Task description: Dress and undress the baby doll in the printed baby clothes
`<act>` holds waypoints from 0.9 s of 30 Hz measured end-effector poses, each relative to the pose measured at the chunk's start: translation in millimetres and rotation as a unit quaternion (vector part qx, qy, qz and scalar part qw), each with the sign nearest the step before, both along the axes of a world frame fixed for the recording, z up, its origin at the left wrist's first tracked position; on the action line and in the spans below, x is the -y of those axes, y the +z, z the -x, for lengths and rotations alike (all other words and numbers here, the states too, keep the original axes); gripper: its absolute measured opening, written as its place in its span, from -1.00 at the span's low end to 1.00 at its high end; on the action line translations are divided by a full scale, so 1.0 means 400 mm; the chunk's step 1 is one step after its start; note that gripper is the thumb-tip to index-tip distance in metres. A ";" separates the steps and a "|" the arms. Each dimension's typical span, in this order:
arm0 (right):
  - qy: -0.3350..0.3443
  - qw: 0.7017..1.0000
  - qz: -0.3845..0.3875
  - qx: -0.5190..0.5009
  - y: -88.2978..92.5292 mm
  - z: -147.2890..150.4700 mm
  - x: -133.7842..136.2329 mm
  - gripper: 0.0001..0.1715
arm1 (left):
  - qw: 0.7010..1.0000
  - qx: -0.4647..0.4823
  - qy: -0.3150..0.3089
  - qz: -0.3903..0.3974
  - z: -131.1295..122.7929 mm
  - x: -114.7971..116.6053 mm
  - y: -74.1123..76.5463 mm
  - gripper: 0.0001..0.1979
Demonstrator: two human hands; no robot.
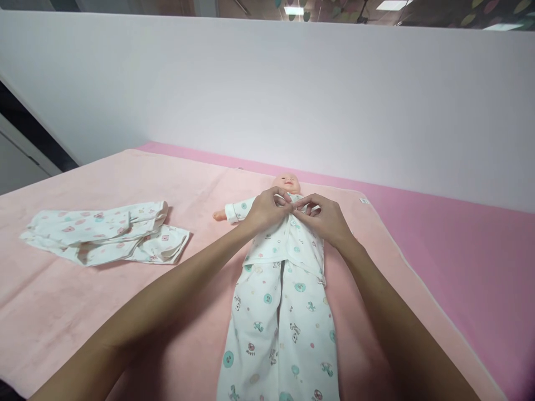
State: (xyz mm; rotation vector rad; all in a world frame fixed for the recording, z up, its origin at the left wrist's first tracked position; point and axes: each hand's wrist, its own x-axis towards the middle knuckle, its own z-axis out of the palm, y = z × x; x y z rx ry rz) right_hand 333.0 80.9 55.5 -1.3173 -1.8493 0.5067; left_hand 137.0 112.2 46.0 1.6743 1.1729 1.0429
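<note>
A baby doll (287,181) lies on its back, head away from me, dressed in a white printed shirt (271,248) and matching trousers (276,328). My left hand (271,209) and my right hand (321,216) meet over the upper chest, both pinching the front edges of the shirt. Their fingertips nearly touch, and the fastening between them is too small to make out. One doll arm (234,211) stretches out to the left in its sleeve; the other is hidden behind my right hand. Below the hands the shirt front lies closed down to the hem.
Left of the doll lies a folded set of white baby clothes (108,231) with a pink print. A peach blanket (192,312) covers much of the pink surface (472,267). A white wall panel (267,94) rises behind, with a glass strip above it.
</note>
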 end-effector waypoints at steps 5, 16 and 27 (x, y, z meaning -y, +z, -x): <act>0.031 0.996 0.076 -0.045 -0.012 -0.030 -0.012 -0.57 | 0.999 0.035 -0.009 0.001 -0.002 -0.008 -0.017 -0.72; 0.048 0.996 0.070 -0.026 -0.041 -0.023 -0.033 -0.61 | 0.994 0.105 -0.017 0.013 -0.010 -0.008 -0.029 -0.76; 0.064 0.994 0.077 -0.044 -0.050 -0.035 -0.044 -0.58 | 0.999 -0.010 -0.016 -0.032 -0.002 0.064 0.014 -0.76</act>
